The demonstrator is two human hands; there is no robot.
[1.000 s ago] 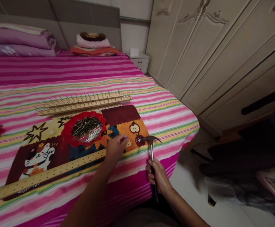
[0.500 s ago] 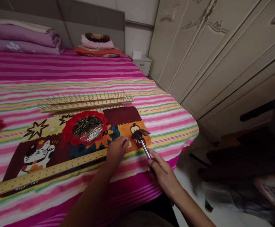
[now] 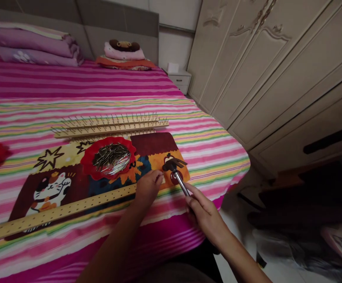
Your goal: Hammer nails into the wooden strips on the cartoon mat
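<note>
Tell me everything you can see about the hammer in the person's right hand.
The hammer is a claw hammer with a dark metal head and a curved claw. Its shiny steel shaft runs down to the right hand, whose fingers wrap around the lower end and hide the grip. It is tilted, with the head forward and low over the apple print on a cloth mat on the bed. Whether the head touches the mat cannot be told.

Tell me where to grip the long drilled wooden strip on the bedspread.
Grip the long drilled wooden strip around mid-length, coming from above on the near side: it lies flat and is narrow, so hands can likely span its width, and a middle hold should balance its length.
</note>
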